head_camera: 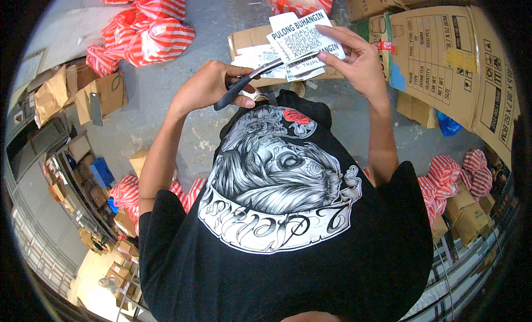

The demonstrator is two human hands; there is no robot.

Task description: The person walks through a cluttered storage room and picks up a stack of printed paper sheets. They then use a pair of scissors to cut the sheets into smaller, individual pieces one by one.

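Note:
My left hand (220, 87) grips a pair of scissors (249, 79) with dark handles. Their metal blades reach to the lower edge of a printed paper sheet (297, 37). My right hand (351, 56) pinches that sheet at its right side between thumb and fingers. The paper bears bold printed writing. Below and left of it, more printed paper slips (262, 58) lie on a flat cardboard piece (245, 35). Whether the blades are apart or closed on the paper cannot be told.
Red-and-white striped plastic bags (153, 39) lie on the grey floor at upper left, others at both lower sides. A large cardboard box (436, 64) stands close at the right. An opened cardboard box (104, 97) is at the left, near shelving with cartons.

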